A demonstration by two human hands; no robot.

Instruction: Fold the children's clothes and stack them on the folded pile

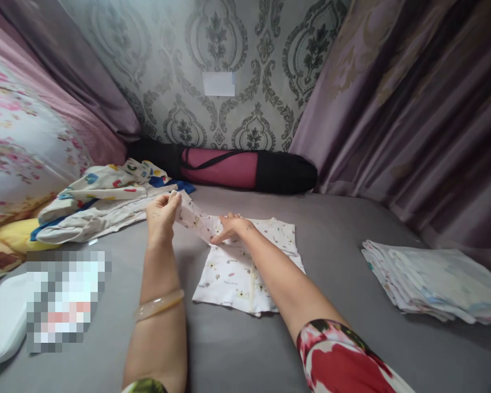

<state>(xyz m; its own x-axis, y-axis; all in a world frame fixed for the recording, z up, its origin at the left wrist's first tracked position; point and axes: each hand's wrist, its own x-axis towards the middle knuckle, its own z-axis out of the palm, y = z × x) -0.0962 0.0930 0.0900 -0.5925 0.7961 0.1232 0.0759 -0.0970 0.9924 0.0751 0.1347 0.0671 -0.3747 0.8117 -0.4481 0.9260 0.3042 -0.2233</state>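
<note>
A small white baby garment (233, 273) with tiny prints lies flat on the grey bed sheet (335, 234). My left hand (160, 214) is closed on the garment's sleeve (192, 217) and lifts it up off the sheet to the left. My right hand (231, 226) rests on the garment's upper edge, with fingers stretched out and pressing the cloth down where the sleeve joins the body. A pale bangle (159, 304) sits on my left forearm.
A heap of unfolded printed clothes (102, 202) lies at the back left, by floral pillows (24, 142). A stack of folded cloths (437, 284) sits at the right. A pink and black rolled bag (245, 168) lies against the wall. Curtains (413, 120) hang at the right.
</note>
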